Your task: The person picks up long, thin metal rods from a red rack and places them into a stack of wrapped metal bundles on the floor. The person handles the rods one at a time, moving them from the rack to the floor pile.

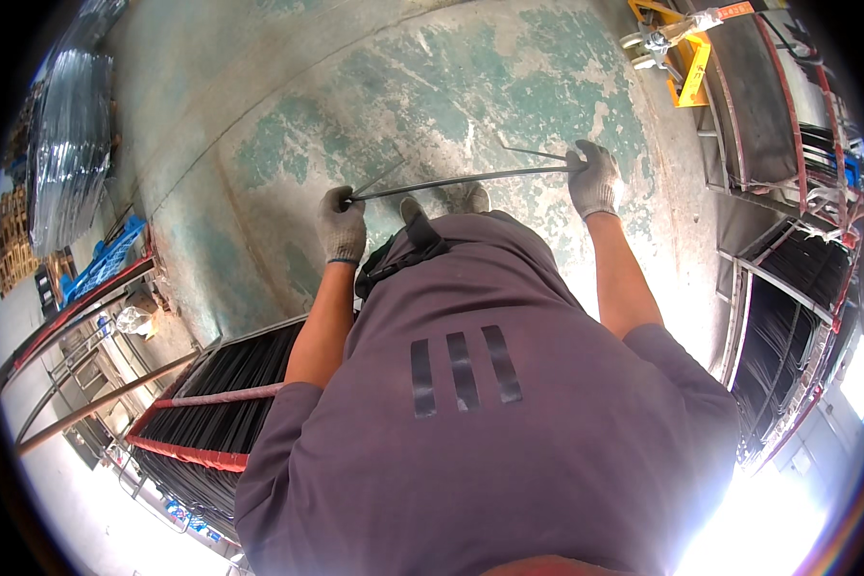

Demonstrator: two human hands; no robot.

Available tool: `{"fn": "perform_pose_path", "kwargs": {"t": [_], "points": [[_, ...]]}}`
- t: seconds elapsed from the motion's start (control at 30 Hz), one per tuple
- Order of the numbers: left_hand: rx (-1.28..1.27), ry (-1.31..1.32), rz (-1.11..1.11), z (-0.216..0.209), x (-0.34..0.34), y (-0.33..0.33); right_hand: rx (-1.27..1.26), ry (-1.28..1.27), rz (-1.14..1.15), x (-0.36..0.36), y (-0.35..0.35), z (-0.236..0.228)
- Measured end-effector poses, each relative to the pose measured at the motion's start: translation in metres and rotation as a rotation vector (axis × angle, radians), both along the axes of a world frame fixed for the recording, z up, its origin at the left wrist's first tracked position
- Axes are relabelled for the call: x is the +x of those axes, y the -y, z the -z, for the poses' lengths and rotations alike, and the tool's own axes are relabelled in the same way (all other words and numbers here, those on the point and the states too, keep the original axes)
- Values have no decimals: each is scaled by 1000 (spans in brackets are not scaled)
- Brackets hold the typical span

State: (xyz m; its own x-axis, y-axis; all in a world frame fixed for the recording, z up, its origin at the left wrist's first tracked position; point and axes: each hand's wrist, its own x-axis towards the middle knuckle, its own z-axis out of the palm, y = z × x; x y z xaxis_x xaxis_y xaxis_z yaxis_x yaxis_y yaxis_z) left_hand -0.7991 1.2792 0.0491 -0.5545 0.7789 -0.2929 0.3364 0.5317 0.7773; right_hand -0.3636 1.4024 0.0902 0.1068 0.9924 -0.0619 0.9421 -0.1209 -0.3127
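Held across the front of my body is a long, thin, dark bent bar [466, 180], slightly bowed. My left hand [344, 226], in a light work glove, is closed around its left end. The other end is gripped by my right hand [595, 180], gloved as well. At each hand a thinner short arm angles inward and away from me. Whether these arms are one piece with the bar, I cannot tell. A black pouch or strap [418, 248] hangs at my waist, beside the left forearm.
Racks with red-wrapped rails hold dark strips at lower left [226, 394] and right [778, 326]. A yellow pallet jack [691, 72] stands at the far right. Clear-wrapped goods [67, 154] and a blue plastic pallet [106, 261] are at left. The green floor [374, 86] is worn.
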Motion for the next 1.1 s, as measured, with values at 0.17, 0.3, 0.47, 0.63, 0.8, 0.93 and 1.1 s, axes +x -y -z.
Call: {"fn": "perform_pose_path", "kwargs": {"t": [0.17, 0.3, 0.47, 0.63, 0.8, 0.93, 1.1], "points": [[-44, -74, 16, -4, -3, 4, -14, -9, 10, 0, -1, 0], [-124, -124, 18, -8, -4, 8, 77, -11, -2, 1, 0, 7], [-205, -117, 32, 14, -14, 23, 2, -16, 0, 0, -2, 1], [-226, -35, 21, 21, -12, 29, 13, -16, -6, 0, -2, 2], [-274, -16, 33, 15, -7, 26, 12, -22, -2, 1, -3, 3], [-295, -33, 51, 26, -13, 30, -1, -15, -4, -1, -3, -2], [-286, -22, 58, 28, -14, 31, 3, -14, -2, -1, -3, 0]]}}
